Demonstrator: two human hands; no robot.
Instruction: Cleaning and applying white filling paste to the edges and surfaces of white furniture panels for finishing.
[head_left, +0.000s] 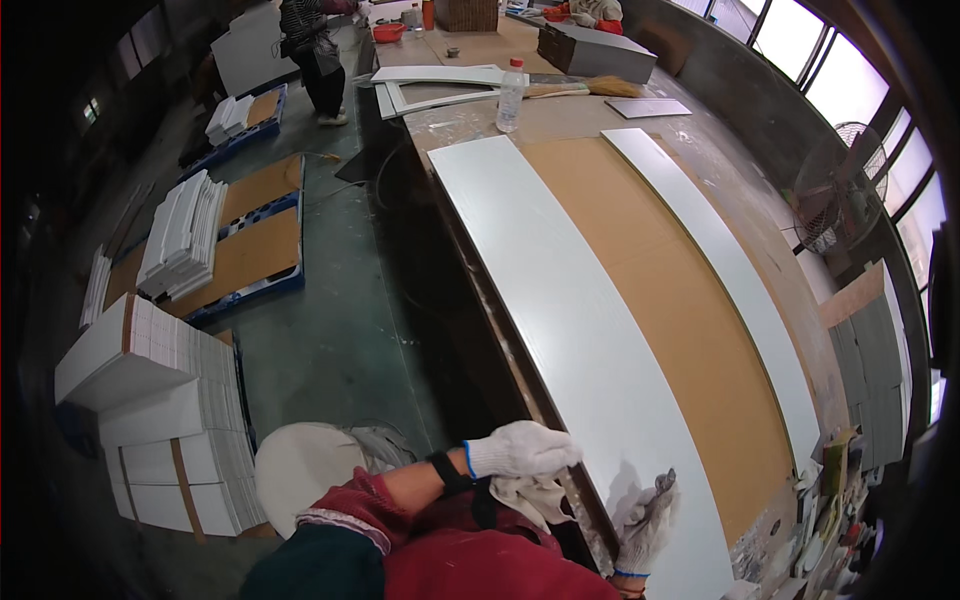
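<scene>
A long white panel lies along the left side of the workbench, its near end in front of me. My left hand, in a white knitted glove with a blue cuff, is closed just off the bench's left edge. Whitish cloth hangs directly below that hand and appears bunched in its fingers. Over the near part of the panel is my right hand, also gloved, fingers stretched forward with dark, soiled tips. Nothing shows in its grasp, though its palm side is hidden.
Brown board separates the panel from a narrower white panel. A clear bottle with a red cap stands beyond, near white frames and a broom. Stacked white boards stand left; a fan right. Two people work farther off.
</scene>
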